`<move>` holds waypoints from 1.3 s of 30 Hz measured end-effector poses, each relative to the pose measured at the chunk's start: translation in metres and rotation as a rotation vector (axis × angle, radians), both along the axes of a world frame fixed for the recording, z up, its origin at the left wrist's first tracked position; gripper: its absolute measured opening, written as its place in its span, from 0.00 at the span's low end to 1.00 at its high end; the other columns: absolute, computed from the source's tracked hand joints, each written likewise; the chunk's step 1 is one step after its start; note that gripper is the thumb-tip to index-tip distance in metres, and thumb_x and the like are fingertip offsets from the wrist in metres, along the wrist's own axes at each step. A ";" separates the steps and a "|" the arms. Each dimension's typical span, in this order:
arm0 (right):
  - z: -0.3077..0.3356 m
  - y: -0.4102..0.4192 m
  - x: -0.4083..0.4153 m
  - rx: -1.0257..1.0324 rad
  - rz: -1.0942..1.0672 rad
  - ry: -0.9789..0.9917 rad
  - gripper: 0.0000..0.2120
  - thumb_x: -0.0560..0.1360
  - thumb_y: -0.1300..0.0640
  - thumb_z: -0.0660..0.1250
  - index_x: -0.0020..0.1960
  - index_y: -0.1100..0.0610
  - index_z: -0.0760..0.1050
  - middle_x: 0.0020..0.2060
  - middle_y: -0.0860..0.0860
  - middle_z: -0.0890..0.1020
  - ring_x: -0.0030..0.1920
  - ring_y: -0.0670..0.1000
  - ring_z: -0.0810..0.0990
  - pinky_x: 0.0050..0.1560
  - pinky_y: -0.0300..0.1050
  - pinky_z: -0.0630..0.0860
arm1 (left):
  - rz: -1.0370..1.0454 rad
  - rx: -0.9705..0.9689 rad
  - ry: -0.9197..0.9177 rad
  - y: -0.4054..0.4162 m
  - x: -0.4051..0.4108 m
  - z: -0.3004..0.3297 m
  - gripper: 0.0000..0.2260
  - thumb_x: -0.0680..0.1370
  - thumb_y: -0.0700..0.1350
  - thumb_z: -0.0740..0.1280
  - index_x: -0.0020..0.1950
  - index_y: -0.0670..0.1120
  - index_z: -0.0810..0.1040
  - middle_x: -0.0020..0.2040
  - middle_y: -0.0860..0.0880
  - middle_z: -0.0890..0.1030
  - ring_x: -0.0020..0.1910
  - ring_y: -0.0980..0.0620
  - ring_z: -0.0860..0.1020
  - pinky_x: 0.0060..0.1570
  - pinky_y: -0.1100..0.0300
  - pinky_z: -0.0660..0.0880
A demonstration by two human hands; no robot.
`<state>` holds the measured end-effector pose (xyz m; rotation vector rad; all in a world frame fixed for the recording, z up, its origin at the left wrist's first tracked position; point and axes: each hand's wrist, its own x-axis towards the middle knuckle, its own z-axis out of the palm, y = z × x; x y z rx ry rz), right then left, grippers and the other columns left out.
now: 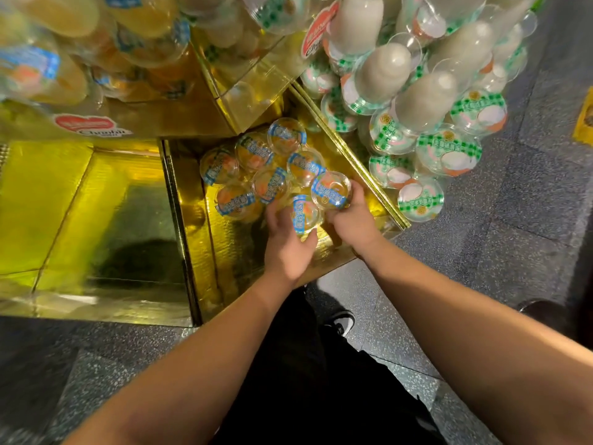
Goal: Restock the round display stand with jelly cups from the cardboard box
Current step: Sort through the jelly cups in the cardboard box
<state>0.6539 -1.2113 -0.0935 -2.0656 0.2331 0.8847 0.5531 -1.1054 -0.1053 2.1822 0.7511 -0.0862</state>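
Currently both hands work inside the middle gold bay of the stand (192, 239). Left hand (288, 242) holds a cup (303, 213) on its side, fingers curled around the wall, blue-banded lid facing up and left. Right hand (351, 220) grips a second cup (330, 189), fingers wrapped around its near rim, lid tilted toward the camera. The two held cups touch or nearly touch; I cannot tell which.

Key relation: placed cups (256, 168) lie just beyond and left of both hands, in a loose cluster. Bare gold floor shows left of and nearer than the left hand, so that hand is nearer the open space. Judgement: left cup goes down next, beside the cluster.

Materials: cups are clear thin plastic, round, shallow, with orange jelly and glossy film lids. Bay walls are mirror-like gold foil, creased and reflective. Left bay (80, 213) holds nothing visible. Right bay holds green-lidded cups (449, 149), stacked with white bottles (385, 72). Floor (513, 220) is speckled grey stone. No cardboard box in view.
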 end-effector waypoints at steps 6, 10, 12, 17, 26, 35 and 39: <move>0.001 0.002 0.006 -0.062 -0.123 0.130 0.29 0.73 0.36 0.67 0.65 0.54 0.71 0.57 0.55 0.81 0.55 0.58 0.82 0.61 0.57 0.76 | 0.417 -0.385 0.265 0.004 0.009 0.012 0.20 0.80 0.56 0.66 0.64 0.46 0.65 0.66 0.46 0.70 0.50 0.45 0.79 0.46 0.53 0.74; -0.001 0.004 0.010 -0.093 -0.063 0.188 0.23 0.78 0.41 0.65 0.64 0.57 0.73 0.52 0.54 0.83 0.42 0.50 0.85 0.33 0.40 0.75 | 0.507 -0.737 0.332 0.012 0.016 0.002 0.22 0.80 0.61 0.63 0.65 0.48 0.66 0.52 0.51 0.77 0.45 0.47 0.84 0.54 0.48 0.81; -0.003 0.003 0.012 -0.037 -0.141 0.222 0.17 0.80 0.46 0.65 0.62 0.57 0.73 0.44 0.51 0.83 0.32 0.45 0.81 0.27 0.35 0.72 | 0.473 -0.773 0.327 0.018 0.017 -0.003 0.22 0.81 0.59 0.62 0.68 0.46 0.68 0.52 0.52 0.76 0.45 0.47 0.84 0.54 0.48 0.81; -0.004 0.001 0.013 0.086 -0.313 0.268 0.07 0.80 0.55 0.68 0.57 0.52 0.73 0.37 0.50 0.81 0.35 0.47 0.78 0.19 0.30 0.65 | 0.447 -0.761 0.267 0.024 0.014 -0.013 0.20 0.82 0.57 0.62 0.68 0.46 0.71 0.58 0.48 0.79 0.45 0.47 0.84 0.53 0.50 0.81; -0.015 0.009 0.007 0.121 -0.479 0.255 0.06 0.77 0.57 0.71 0.47 0.50 0.74 0.42 0.53 0.83 0.41 0.52 0.80 0.50 0.51 0.79 | 0.508 -0.648 0.225 0.020 0.018 -0.008 0.18 0.82 0.57 0.61 0.69 0.49 0.72 0.56 0.44 0.81 0.42 0.50 0.83 0.33 0.67 0.75; -0.016 0.011 0.007 0.029 -0.389 0.185 0.12 0.77 0.53 0.70 0.58 0.55 0.75 0.40 0.51 0.83 0.42 0.53 0.81 0.55 0.55 0.80 | 0.485 -0.614 0.250 0.019 0.024 -0.010 0.28 0.76 0.66 0.60 0.69 0.50 0.72 0.58 0.48 0.80 0.49 0.44 0.82 0.53 0.48 0.81; -0.011 0.010 0.008 -0.046 -0.312 0.182 0.18 0.76 0.48 0.71 0.60 0.57 0.73 0.47 0.54 0.84 0.49 0.56 0.83 0.56 0.56 0.80 | 0.463 -0.589 0.279 0.020 0.022 -0.008 0.30 0.76 0.68 0.58 0.70 0.51 0.72 0.59 0.47 0.80 0.52 0.44 0.81 0.57 0.46 0.79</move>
